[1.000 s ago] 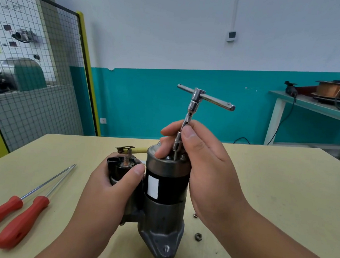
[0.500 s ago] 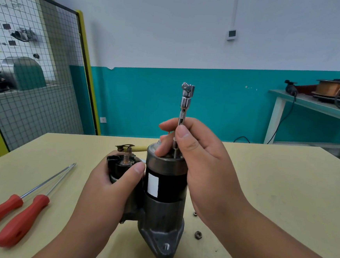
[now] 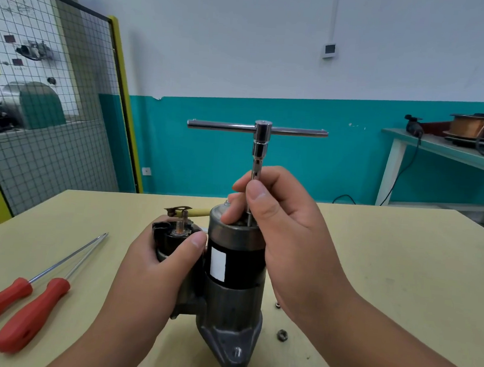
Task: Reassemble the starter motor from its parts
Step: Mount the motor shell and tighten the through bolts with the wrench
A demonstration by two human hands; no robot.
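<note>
Standing upright on the worktop, the starter motor had its mounting foot at the bottom and its round end cap on top. The left hand was wrapped round the black solenoid on the motor's left side, fingers curled behind it and thumb lying across its front. The right hand pinched the thin shaft of a T-handle wrench between thumb and fingertips just above the motor's cap. The shaft stood vertical with its tip down at the cap and its crossbar level above the motor. Two red-handled screwdrivers lay side by side well to the motor's left. A loose nut lay just right of the motor's foot.
</note>
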